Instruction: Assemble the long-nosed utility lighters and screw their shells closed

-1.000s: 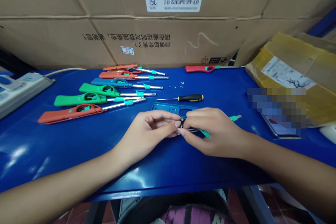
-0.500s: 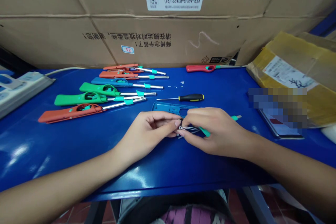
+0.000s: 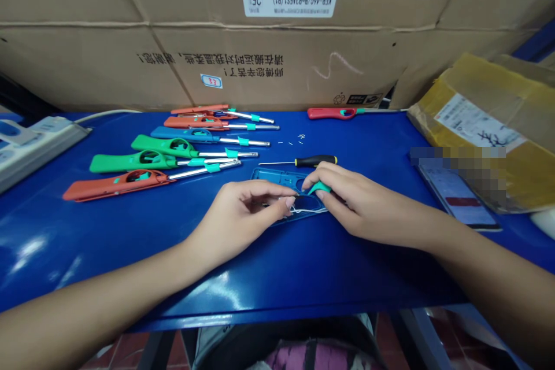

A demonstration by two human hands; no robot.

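My left hand (image 3: 249, 208) is closed on a blue lighter casing half (image 3: 310, 203), its fingertips near the thumb hiding part of it. Thin white wires (image 3: 306, 210) run out from under that thumb along the casing. My right hand (image 3: 368, 202) pinches a teal trigger piece (image 3: 319, 187) just above the casing's oval opening. Behind my fingers lies a second blue casing half (image 3: 277, 176), partly covered. A screwdriver (image 3: 316, 161) with a black and yellow handle rests beyond it.
Several orange, green and blue long-nosed lighters (image 3: 117, 186) lie at the left. A red lighter (image 3: 329, 113) is at the back. Small white bits (image 3: 290, 143) are scattered mid-table. At right are a phone (image 3: 463, 202) and a taped parcel (image 3: 477, 121); a power strip (image 3: 39, 147) stands far left.
My right hand has shifted slightly, and the teal piece is now at its fingertips over the casing. The lower blue casing half shows more, with the wires lying along it.
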